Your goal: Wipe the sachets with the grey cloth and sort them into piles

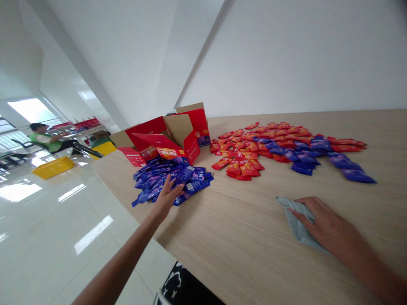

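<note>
My left hand point(168, 195) rests with fingers spread on a heap of blue sachets point(149, 182) at the table's left edge. In my right hand point(324, 222) is a bunched grey-blue cloth point(299, 224), pressed on the wooden tabletop point(241, 233). Beyond my hands lies a wide spread of red-orange sachets point(244, 165). More blue sachets point(305, 159) lie on and beside its right part. Right behind the left heap stands an open red cardboard box point(192, 148) with its flaps up.
Another red box point(203, 120) stands behind the first, near the white wall point(286, 55). Off the table's left side, a yellow bin point(54, 167) sits on the shiny tiled floor point(89, 203). A person in a green vest point(47, 140) is seated farther back.
</note>
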Motion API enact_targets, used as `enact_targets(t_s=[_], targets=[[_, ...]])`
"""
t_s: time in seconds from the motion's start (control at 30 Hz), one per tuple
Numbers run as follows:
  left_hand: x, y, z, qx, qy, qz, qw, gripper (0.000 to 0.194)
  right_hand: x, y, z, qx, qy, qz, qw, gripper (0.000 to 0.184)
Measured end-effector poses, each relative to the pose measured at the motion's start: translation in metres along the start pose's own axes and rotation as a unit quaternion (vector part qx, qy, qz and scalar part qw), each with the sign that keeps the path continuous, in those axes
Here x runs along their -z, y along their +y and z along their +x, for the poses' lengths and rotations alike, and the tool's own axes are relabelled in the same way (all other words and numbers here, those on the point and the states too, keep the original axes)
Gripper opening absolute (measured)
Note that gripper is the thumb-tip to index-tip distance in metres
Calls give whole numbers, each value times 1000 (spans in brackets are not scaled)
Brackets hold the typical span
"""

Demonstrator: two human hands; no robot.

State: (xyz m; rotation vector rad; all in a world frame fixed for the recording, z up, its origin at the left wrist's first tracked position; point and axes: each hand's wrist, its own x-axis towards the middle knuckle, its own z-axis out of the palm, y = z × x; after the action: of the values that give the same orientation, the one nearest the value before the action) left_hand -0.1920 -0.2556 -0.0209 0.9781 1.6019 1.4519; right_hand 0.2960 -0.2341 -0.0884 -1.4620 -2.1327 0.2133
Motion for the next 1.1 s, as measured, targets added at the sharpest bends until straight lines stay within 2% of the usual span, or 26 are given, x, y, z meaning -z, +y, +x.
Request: enact_targets(t_s=[0.2,0.33,0.37,0.43,0.5,0.57,0.63,0.67,0.73,0.8,0.87,0.97,1.03,1.1], targets=[[10,0,-19,-95,2,152,984,76,2,-5,0,1,-11,-7,1000,48],[0,3,-56,-191,-5,232,954,58,3,-11,1,-3,-20,-1,1000,43],[-4,5,-69,-229,-20,262,937,52,4,-13,2,-5,-24,-1,1000,41],[-15,11,-96,-316,-82,338,883,44,6,-20,3,-3,-40,3,999,34],[-29,20,-118,-391,-171,387,817,40,11,-30,4,13,-67,12,998,25],[-49,32,-129,-444,-263,384,766,32,16,-40,5,32,-96,20,995,20],[-79,46,-128,-480,-333,362,726,21,21,-51,5,41,-120,19,992,18],[-98,53,-124,-491,-358,359,709,22,23,-55,6,43,-130,16,990,17],[-144,64,-110,-500,-383,378,678,38,24,-60,6,43,-145,13,988,17],[-198,68,-92,-494,-387,419,656,47,24,-63,6,45,-145,11,988,25],[-254,65,-71,-493,-381,435,650,42,23,-63,6,46,-136,13,990,34],[-331,49,-42,-487,-354,467,647,26,23,-62,6,53,-131,28,990,30],[-374,37,-26,-484,-329,486,650,31,23,-62,7,56,-131,31,989,27],[-408,28,-13,-483,-296,495,658,38,23,-62,7,55,-125,27,990,28]])
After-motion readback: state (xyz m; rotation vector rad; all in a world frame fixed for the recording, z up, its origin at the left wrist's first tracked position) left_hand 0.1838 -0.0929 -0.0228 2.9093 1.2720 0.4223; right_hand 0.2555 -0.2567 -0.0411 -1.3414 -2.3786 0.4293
